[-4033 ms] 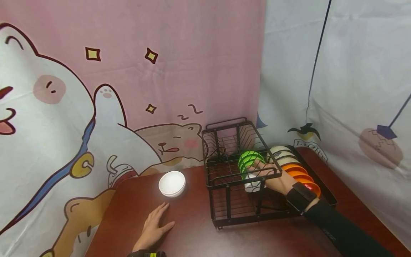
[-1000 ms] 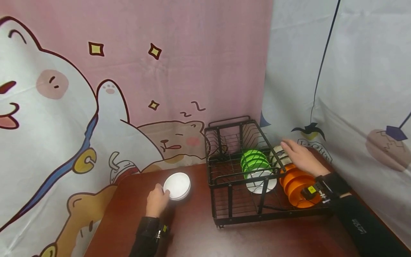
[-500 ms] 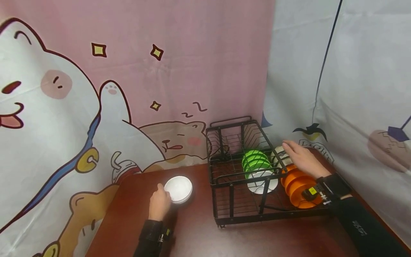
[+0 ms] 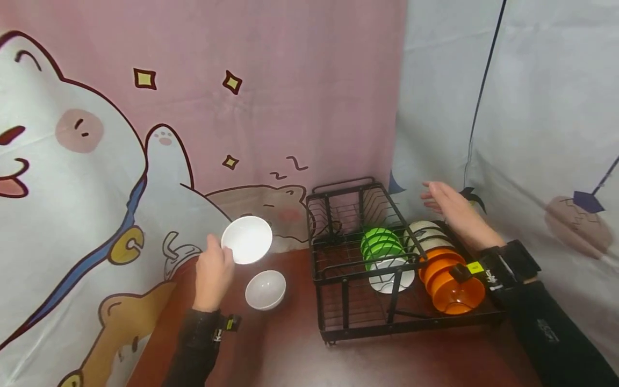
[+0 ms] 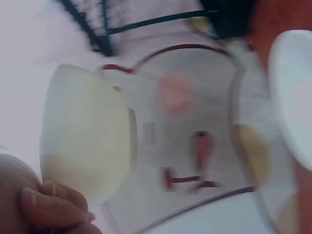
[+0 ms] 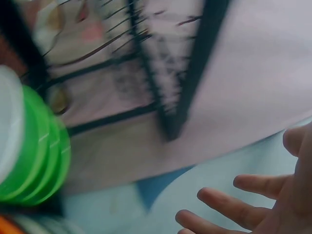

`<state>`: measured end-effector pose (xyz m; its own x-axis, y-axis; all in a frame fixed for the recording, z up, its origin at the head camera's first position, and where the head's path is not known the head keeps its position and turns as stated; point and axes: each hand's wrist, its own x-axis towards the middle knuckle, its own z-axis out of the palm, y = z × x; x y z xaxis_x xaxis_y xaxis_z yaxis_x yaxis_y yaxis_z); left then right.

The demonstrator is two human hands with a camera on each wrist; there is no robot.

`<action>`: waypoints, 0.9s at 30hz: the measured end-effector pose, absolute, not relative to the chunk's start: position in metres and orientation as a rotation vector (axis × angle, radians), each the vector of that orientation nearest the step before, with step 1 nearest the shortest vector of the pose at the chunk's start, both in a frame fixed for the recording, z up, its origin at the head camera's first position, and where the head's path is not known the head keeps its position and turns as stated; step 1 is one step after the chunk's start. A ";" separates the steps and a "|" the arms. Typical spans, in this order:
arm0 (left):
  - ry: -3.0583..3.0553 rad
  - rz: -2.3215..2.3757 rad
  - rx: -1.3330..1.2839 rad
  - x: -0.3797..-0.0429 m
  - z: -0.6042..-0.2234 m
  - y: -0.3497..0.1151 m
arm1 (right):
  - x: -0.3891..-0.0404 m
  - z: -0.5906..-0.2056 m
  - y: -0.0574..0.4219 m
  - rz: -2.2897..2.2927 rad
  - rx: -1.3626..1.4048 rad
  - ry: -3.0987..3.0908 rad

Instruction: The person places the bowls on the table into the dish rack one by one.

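My left hand (image 4: pixel 213 274) pinches the rim of a white bowl (image 4: pixel 247 239), raised above the table and tilted, its inside facing me in the head view. In the left wrist view the fingers (image 5: pixel 58 204) lie at the lower edge of the held bowl (image 5: pixel 90 136). A second white bowl (image 4: pixel 265 290) stands on the table just below it. My right hand (image 4: pixel 456 212) is in the air over the right side of the dish rack, holding nothing. Its fingers (image 6: pixel 229 207) are spread apart in the right wrist view.
The black wire dish rack (image 4: pixel 358 329) has an upper frame at its left. Inside stand several green bowls (image 4: pixel 379 244) with a white bowl (image 4: pixel 393 275) in front. Right of these are patterned cream bowls (image 4: pixel 425 234) and several orange bowls (image 4: pixel 456 295). Printed curtains hang behind the brown table (image 4: pixel 290 360).
My left hand has lifted the top white bowl off the other and moved it up and left. My right hand has risen from beside the cream bowls.
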<state>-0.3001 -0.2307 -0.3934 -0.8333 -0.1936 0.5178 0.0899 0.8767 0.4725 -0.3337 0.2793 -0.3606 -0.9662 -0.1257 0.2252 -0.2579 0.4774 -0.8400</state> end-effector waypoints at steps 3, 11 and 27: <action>-2.414 -0.658 0.044 -0.295 -0.367 -0.225 | -0.330 -0.345 0.274 1.507 0.358 -2.543; -2.382 -0.655 -0.026 -0.300 -0.356 -0.214 | -0.330 -0.341 0.271 1.543 0.376 -2.564; -2.181 -0.607 -0.476 -0.274 -0.322 -0.110 | -0.280 -0.285 0.180 1.511 0.813 -2.537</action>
<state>-0.2736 -0.1099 -0.3222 -0.6053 0.1318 0.7850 0.5183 0.8138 0.2630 -0.2804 0.1801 -0.2851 -0.8560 -0.4006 0.3267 -0.4781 0.3733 -0.7950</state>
